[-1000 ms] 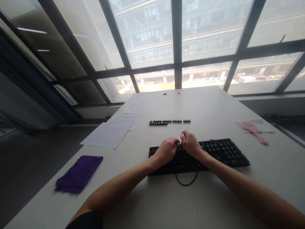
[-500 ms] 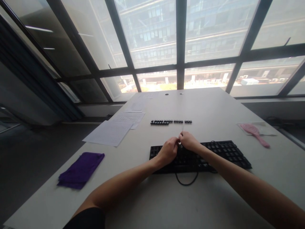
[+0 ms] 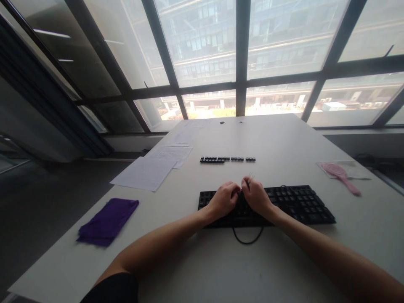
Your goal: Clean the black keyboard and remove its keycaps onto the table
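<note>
Key removal is seemingly being done on the keyboard: wire tool gripped by right hand, left hand curled, hold unclear; gentle freeing is needed.

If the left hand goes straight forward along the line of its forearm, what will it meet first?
Most likely the right hand, which is just beyond the left hand, over the keyboard. Whether they already touch is hard to tell.

a black keyboard lies flat, its cord looped nearside; black keycaps form rows beyond.
</note>
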`<state>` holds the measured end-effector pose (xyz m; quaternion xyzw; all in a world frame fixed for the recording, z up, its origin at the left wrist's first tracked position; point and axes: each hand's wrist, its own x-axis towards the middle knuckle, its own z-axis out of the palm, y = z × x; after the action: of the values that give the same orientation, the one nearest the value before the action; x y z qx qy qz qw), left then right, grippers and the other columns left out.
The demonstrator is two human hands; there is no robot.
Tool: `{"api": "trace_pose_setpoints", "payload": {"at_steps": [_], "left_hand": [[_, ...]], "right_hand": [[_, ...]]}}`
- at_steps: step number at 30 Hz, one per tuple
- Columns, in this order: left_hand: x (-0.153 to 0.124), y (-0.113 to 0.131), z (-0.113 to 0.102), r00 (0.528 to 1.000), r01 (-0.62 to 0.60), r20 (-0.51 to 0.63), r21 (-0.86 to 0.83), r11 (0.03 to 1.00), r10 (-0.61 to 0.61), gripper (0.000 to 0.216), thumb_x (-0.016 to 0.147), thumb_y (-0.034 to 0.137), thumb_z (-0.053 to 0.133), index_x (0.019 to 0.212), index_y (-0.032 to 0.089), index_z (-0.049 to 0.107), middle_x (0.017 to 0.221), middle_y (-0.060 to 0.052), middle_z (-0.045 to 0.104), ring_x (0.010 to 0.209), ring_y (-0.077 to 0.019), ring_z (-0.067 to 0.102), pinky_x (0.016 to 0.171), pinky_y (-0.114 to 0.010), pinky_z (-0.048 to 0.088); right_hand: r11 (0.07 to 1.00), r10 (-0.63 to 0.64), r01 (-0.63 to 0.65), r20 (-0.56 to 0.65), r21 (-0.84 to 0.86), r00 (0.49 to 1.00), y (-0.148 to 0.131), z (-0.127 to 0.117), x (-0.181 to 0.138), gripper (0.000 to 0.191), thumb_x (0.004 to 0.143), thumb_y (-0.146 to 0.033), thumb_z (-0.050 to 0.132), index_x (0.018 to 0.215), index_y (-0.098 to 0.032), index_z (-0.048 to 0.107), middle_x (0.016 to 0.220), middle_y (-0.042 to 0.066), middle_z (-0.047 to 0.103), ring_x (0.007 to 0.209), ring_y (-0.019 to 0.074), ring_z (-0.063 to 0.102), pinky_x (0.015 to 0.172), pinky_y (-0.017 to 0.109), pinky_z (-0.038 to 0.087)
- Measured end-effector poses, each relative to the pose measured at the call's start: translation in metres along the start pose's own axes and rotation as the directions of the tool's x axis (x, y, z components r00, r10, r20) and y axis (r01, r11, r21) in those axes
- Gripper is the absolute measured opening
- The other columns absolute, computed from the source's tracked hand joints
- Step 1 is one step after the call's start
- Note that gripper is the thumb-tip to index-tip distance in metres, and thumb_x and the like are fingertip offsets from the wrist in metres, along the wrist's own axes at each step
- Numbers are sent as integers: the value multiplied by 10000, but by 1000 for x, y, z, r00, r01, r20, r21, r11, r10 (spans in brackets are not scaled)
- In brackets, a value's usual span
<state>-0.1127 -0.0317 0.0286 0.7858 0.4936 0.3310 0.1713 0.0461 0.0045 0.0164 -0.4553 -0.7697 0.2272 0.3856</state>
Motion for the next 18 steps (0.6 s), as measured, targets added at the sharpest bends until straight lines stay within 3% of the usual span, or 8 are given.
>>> {"api": "trace_pose_setpoints", "payload": {"at_steps": [7, 13, 18], "left_hand": [[-3, 0, -3, 999, -11, 39, -47, 999, 12, 186, 836, 284, 721, 1009, 220, 741, 897, -54, 694, 833, -193, 636, 807, -317, 503], [-5, -2, -2, 1000, -27, 1, -27, 999, 27, 209, 874, 248, 687, 1071, 268, 751, 861, -41, 713, 810, -188, 644, 799, -317, 510], [-6, -1, -1, 994, -84, -74, -49, 995, 80, 172, 860, 252, 707, 1026, 241, 751, 933, -59, 708, 872, -193, 647, 832, -322, 525]], "right_hand": [[977, 135, -129, -26, 168, 991, 2, -4, 3, 292, 958, -350, 374, 709, -231, 473, 578, 3, 568, 571, 176, 551, 616, 282, 392], [941, 223, -175, -140, 290, 965, 3, -7, 6, 290, 952, -341, 371, 702, -232, 468, 524, -16, 556, 507, 166, 543, 586, 279, 408], [937, 208, -154, -146, 314, 967, 3, -7, 6, 285, 948, -353, 390, 707, -228, 477, 519, -19, 562, 505, 164, 550, 580, 274, 408]]}}
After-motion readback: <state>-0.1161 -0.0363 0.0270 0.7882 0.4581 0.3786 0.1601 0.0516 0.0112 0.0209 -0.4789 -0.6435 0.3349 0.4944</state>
